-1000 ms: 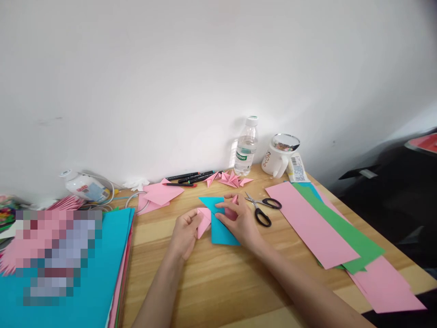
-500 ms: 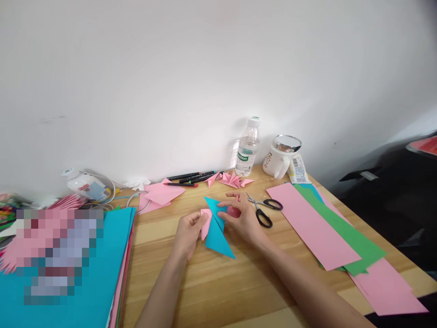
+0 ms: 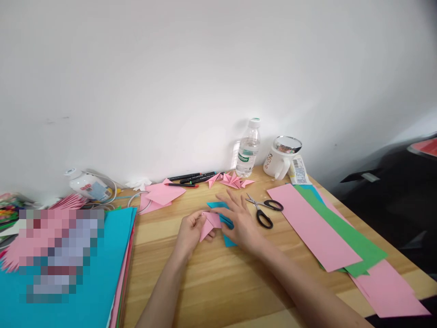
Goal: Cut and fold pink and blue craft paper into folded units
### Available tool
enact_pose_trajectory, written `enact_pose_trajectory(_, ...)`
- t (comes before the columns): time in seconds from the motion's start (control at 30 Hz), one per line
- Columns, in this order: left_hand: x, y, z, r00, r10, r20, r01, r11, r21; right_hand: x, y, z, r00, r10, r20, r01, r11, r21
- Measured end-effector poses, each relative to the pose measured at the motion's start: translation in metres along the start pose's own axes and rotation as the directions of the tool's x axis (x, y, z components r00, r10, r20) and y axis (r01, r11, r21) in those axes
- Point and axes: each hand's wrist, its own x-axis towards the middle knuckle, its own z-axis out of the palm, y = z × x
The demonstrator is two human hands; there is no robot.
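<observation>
My left hand [image 3: 191, 229] pinches a small piece of folded pink paper [image 3: 210, 223] above the middle of the table. Close to its right edge is my right hand [image 3: 241, 222], its fingers stretched out and spread. Under and behind those fingers is a piece of folded blue paper [image 3: 229, 240], partly hidden by the hand and the pink paper. I cannot make out whether my right thumb touches the pink piece. Black-handled scissors [image 3: 264, 214] lie open just right of my right hand.
Pink strips [image 3: 312, 228] and green strips [image 3: 370, 250] lie at the right. A water bottle [image 3: 248, 150] and a white mug [image 3: 276, 161] stand by the wall, near pink folded pieces [image 3: 234, 181] and pens [image 3: 191, 177]. Blue sheets [image 3: 116, 246] are stacked left.
The pink piece in my left hand now shows a wider face. My right hand has spread its fingers and covers more of the blue paper, which has turned and moved slightly right.
</observation>
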Motion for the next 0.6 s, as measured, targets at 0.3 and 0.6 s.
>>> enact_pose_trajectory(0.3,-0.003,0.005,0.004,0.967,0.214,0.139,-0.241,0.944,0.225,0.004,-0.002,-0.002,0.998,0.064,-0.009,-0.059,0.955,0.29)
enact_pose_trajectory(0.6,-0.003,-0.003,0.005,0.967,0.254,-0.01,-0.247,0.949,0.198,0.009,-0.002,-0.01,0.987,0.156,0.049,-0.155,0.8,0.579)
